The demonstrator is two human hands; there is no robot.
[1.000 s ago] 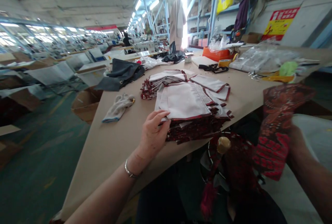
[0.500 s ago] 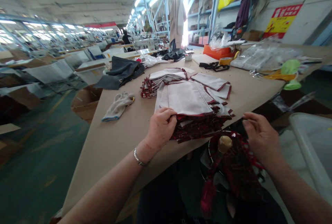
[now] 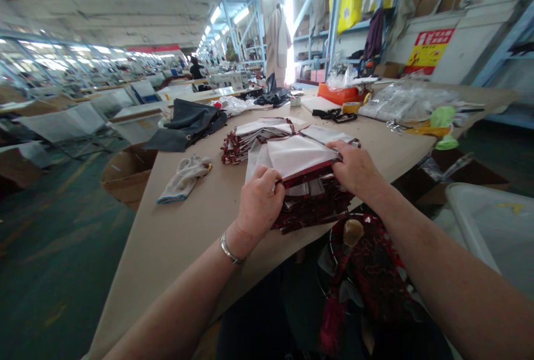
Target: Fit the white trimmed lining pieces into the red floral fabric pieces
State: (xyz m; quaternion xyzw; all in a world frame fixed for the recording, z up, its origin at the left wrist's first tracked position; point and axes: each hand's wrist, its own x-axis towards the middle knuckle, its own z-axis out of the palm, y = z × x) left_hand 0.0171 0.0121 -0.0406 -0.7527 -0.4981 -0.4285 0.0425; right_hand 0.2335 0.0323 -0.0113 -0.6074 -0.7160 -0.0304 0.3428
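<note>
Cloth piece (image 3: 298, 155): top of the stack (image 3: 311, 204), lifted at its near edge
Left hand (image 3: 259, 202): pinching its left corner
Right hand (image 3: 354, 169): gripping its right side

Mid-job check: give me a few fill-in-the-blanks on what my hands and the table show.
The left hand wears a ___ on its wrist.
Both it and the right hand grip the top piece, whose upper face is ___.
A lone ___ lies on the table left of the stack.
Missing: bracelet; white; glove.
</note>
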